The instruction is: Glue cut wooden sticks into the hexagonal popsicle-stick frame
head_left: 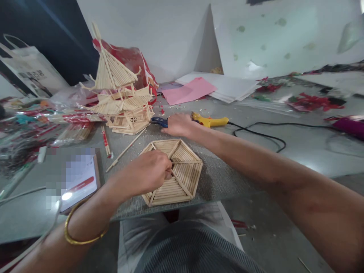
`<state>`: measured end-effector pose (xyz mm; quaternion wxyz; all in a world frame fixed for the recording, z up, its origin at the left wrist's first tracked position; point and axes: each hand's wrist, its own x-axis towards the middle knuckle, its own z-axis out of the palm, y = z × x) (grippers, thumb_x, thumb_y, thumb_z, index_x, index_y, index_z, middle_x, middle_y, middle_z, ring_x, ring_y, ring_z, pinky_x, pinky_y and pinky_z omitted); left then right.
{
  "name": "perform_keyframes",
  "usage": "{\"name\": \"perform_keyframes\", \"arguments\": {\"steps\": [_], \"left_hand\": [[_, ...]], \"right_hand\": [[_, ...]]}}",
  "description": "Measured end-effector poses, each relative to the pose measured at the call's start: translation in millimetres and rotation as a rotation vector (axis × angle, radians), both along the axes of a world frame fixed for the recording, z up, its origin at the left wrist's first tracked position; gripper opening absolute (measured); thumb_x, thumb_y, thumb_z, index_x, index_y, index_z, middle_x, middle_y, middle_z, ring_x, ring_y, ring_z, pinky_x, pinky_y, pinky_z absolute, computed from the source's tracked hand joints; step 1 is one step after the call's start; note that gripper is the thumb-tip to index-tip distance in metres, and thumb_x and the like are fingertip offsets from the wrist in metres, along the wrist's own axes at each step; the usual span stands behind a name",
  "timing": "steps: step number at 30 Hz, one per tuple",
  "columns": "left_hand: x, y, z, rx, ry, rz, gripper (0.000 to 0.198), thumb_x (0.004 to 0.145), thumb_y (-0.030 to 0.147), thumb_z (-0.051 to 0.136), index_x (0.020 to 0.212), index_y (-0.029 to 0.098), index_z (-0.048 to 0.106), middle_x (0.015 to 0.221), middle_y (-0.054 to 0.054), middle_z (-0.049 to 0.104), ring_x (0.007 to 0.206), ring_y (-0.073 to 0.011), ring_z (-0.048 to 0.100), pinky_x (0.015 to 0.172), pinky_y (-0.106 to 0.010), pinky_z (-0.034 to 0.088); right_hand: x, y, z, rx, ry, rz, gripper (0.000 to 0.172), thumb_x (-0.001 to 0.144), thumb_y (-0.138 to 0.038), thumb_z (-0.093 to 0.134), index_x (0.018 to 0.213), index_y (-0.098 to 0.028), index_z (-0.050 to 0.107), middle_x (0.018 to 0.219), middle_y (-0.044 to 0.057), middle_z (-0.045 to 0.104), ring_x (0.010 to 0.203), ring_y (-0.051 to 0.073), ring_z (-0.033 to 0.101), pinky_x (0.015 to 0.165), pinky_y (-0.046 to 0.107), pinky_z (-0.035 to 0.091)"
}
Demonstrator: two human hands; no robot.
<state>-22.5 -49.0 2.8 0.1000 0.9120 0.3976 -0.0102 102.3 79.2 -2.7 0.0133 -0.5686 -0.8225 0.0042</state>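
Note:
My left hand (pixel 152 168) is closed over an eight-sided panel of thin wooden sticks (pixel 186 176), its fingertips pinched near the middle, where spokes meet. What is between those fingers is hidden. Farther back, my right hand (pixel 179 124) is wrapped round what look like blue-handled pliers (pixel 159 121) lying on the mat. Just right of it rests a yellow glue gun (pixel 212 121) with a black cord. Behind and to the left stands a tiered stick pagoda (pixel 119 94) with a pointed roof.
A phone (pixel 81 182) with a lit screen lies left of my forearm. Loose sticks (pixel 125 151) and bagged sticks (pixel 75 132) are near the pagoda. Pink paper (pixel 189 91) and white sheets (pixel 227 87) lie at the back. Red artificial flowers (pixel 313 102) are at right.

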Motion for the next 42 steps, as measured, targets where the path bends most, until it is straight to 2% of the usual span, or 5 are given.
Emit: {"name": "perform_keyframes", "arguments": {"steps": [13, 20, 25, 31, 42], "left_hand": [[-5, 1, 13.3, -0.145, -0.236, 0.067, 0.018, 0.078, 0.022, 0.048, 0.069, 0.018, 0.063, 0.068, -0.001, 0.061, 0.067, -0.0135, 0.052, 0.063, -0.026, 0.036], [-2, 18, 14.0, -0.561, -1.065, 0.432, 0.016, 0.069, 0.03, 0.061, 0.073, 0.015, 0.059, 0.06, 0.004, 0.052, 0.052, -0.0062, 0.042, 0.052, -0.022, 0.032], [14, 32, 12.3, -0.773, -1.54, 0.475, 0.017, 0.06, 0.016, 0.067, 0.073, 0.013, 0.057, 0.061, 0.005, 0.05, 0.051, -0.0038, 0.043, 0.051, -0.019, 0.034], [18, 48, -0.1, -0.551, -1.681, 0.505, 0.022, 0.057, 0.02, 0.071, 0.073, 0.014, 0.058, 0.062, 0.005, 0.052, 0.055, -0.0055, 0.046, 0.053, -0.019, 0.037], [-3, 63, -20.5, 0.089, -1.468, 0.562, 0.019, 0.065, 0.029, 0.068, 0.076, 0.016, 0.061, 0.066, 0.004, 0.056, 0.061, -0.0079, 0.048, 0.059, -0.02, 0.037]], "right_hand": [[10, 0, 10.0, 0.0, 0.069, 0.073, 0.047, 0.078, -0.054, 0.044, 0.097, -0.016, 0.064, 0.092, 0.014, 0.066, 0.085, 0.027, 0.061, 0.067, 0.033, 0.044], [45, -25, 47.5, 0.061, 0.379, 0.006, 0.038, 0.078, -0.05, 0.045, 0.077, -0.015, 0.059, 0.064, 0.006, 0.061, 0.057, 0.015, 0.055, 0.052, 0.024, 0.036], [65, -48, 49.6, -0.057, 0.648, -0.026, 0.024, 0.079, -0.037, 0.044, 0.076, -0.015, 0.054, 0.061, 0.004, 0.06, 0.05, 0.012, 0.052, 0.048, 0.023, 0.035], [72, -57, 26.2, 0.174, 0.515, -0.01, 0.018, 0.073, -0.033, 0.048, 0.078, -0.016, 0.051, 0.07, 0.005, 0.06, 0.065, 0.015, 0.053, 0.055, 0.023, 0.031], [72, -79, 14.3, 0.263, 0.327, 0.142, 0.026, 0.075, -0.027, 0.048, 0.097, -0.013, 0.051, 0.086, 0.009, 0.059, 0.073, 0.017, 0.053, 0.064, 0.025, 0.032]]}}
